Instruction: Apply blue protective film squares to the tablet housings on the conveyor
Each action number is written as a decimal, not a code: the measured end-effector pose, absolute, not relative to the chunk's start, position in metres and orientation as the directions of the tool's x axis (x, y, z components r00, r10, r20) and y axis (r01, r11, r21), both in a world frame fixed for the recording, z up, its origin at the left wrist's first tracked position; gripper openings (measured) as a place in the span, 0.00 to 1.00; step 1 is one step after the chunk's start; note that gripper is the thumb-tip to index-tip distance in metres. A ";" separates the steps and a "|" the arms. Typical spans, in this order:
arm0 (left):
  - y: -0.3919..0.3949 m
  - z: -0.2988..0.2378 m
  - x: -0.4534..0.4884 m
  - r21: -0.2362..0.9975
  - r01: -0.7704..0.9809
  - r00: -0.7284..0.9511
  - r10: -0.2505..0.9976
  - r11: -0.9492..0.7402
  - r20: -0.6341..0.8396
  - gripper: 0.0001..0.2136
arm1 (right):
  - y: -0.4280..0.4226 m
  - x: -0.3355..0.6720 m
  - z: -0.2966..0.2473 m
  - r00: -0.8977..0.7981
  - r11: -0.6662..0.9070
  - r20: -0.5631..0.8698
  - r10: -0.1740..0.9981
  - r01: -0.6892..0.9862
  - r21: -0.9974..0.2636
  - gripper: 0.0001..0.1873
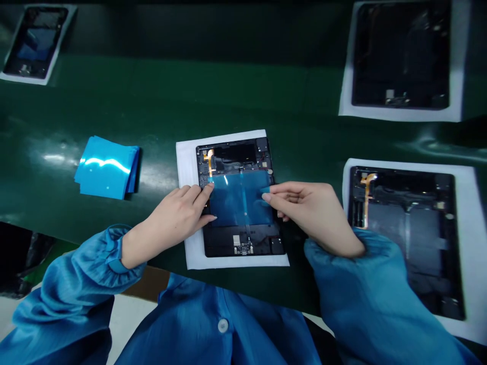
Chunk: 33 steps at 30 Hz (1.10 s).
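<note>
While our right hand pinches blue film at its right edge, our half-open left hand, gripping nothing, touches its left; long axis sideways, mid-frame.

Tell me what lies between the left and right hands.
A blue film lies between the left hand and right hand, over the middle of an open device; the right hand pinches it at its right side. The head view shows this.

Opened tablets on white sheets along a green bench suggest an electronics workshop.
</note>
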<state>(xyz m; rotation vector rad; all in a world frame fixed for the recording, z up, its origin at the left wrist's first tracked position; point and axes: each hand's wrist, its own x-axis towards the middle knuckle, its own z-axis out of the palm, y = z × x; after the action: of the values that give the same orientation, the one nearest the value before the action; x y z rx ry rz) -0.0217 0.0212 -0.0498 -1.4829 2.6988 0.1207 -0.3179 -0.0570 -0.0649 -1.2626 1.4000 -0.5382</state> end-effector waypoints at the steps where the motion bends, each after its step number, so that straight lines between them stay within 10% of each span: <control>1: 0.021 -0.049 -0.022 0.033 -0.846 -0.533 -0.840 0.533 -0.102 0.29 | -0.057 -0.317 -0.065 0.186 0.326 -0.417 -0.890 -0.381 -0.865 0.34; 33: 0.005 -0.044 -0.044 0.019 -0.795 -0.604 -0.788 0.607 -0.114 0.19 | -0.055 -0.316 -0.079 0.167 0.192 -0.255 -0.952 -0.323 -0.927 0.30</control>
<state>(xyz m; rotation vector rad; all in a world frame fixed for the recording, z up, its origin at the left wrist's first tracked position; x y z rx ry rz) -0.0443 0.0050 -0.0440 -1.3493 2.7310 0.1026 -0.3163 -0.0551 -0.0792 -1.3400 1.3670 -0.7253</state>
